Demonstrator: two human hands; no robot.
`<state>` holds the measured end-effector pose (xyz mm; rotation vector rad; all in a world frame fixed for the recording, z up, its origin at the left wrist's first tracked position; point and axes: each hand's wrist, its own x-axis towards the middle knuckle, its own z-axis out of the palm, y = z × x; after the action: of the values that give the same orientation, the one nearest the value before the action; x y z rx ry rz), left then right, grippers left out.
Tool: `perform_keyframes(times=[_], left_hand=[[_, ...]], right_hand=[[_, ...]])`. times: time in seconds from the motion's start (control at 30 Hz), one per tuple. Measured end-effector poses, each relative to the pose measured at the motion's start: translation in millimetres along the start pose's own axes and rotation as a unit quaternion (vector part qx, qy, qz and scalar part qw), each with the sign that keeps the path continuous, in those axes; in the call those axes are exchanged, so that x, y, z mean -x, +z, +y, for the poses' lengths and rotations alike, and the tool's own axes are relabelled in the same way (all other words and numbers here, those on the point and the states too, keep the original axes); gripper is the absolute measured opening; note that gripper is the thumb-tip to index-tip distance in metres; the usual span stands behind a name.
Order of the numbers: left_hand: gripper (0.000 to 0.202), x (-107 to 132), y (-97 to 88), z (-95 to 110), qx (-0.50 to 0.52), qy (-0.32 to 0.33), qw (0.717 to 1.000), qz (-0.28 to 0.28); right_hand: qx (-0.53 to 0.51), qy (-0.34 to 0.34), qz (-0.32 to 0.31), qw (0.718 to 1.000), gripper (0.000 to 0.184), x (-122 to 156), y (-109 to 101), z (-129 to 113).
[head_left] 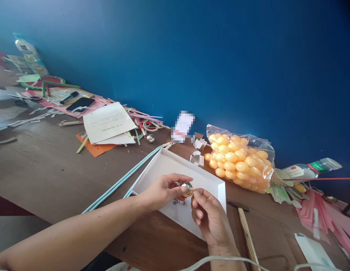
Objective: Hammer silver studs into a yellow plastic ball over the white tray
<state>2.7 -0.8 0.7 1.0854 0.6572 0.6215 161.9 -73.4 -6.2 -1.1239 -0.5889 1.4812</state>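
Between the thumb and fingers of my left hand (166,190) is a shiny metallic ball (187,189) with gold and silver reflections. My right hand (209,210) is closed in a pinch just right of the ball, its fingertips close to the surface. Whatever sits in that pinch is too small to make out. Both hands are over a shallow white box lid (211,180). Several small silvery beads (179,202) lie in it, partly hidden below my left hand.
Pale blue rods (118,184) run along the box's left. Behind it lies a clear bag of orange balls (237,162), with a plastic bottle (313,168) further right. A hammer-like tool (247,233) rests at right. Papers (108,122) lie at left; another person's hand (4,77) shows far left.
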Motion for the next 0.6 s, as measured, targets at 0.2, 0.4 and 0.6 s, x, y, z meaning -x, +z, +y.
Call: perform_keyframes(times=[0.2, 0.4, 0.6], left_hand=[[0.066, 0.5, -0.7, 1.1, -0.004, -0.007, 1.0, -0.002], [0.066, 0.4, 0.2, 0.9, -0.009, -0.009, 1.0, -0.005], [0.065, 1.0, 0.4, 1.5, -0.011, -0.009, 1.0, -0.005]], right_hand=[[0.008, 0.002, -0.001, 1.0, 0.025, 0.6, -1.0, -0.4], [0.009, 0.005, -0.003, 1.0, 0.025, 0.3, -0.7, -1.4], [0.019, 0.006, -0.01, 1.0, 0.025, 0.4, -2.7, -1.2]])
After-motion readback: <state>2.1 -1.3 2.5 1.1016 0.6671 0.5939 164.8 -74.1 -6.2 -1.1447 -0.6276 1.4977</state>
